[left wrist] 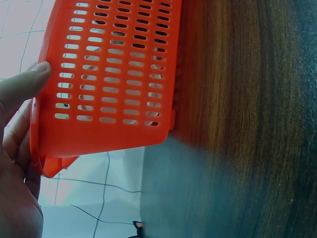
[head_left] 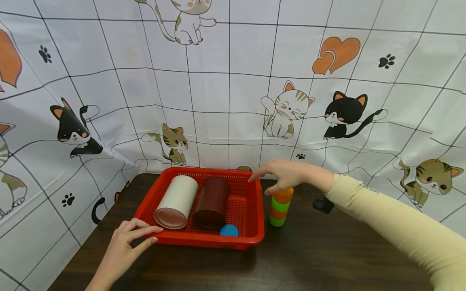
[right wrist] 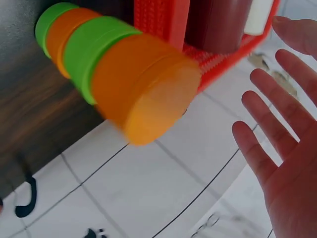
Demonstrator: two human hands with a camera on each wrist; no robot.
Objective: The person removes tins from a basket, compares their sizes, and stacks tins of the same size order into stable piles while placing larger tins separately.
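A red plastic basket (head_left: 233,239) with slotted walls stands on the dark wooden table. Its front left corner is held by my left hand (head_left: 125,244), and in the left wrist view the thumb (left wrist: 37,79) lies outside the rim with the fingers behind it. Inside lie a white cylinder (head_left: 177,200), a dark brown cylinder (head_left: 212,200) and a small blue round thing (head_left: 229,230). Just right of the basket stands a stack of orange and green cup-like pieces (head_left: 279,208). My right hand (head_left: 282,176) hovers over its top, fingers spread and holding nothing.
A white sheet (head_left: 229,93) with grid lines and cartoon cats hangs behind and to the left of the table (head_left: 327,254). A small black object (head_left: 323,205) shows beneath the right forearm.
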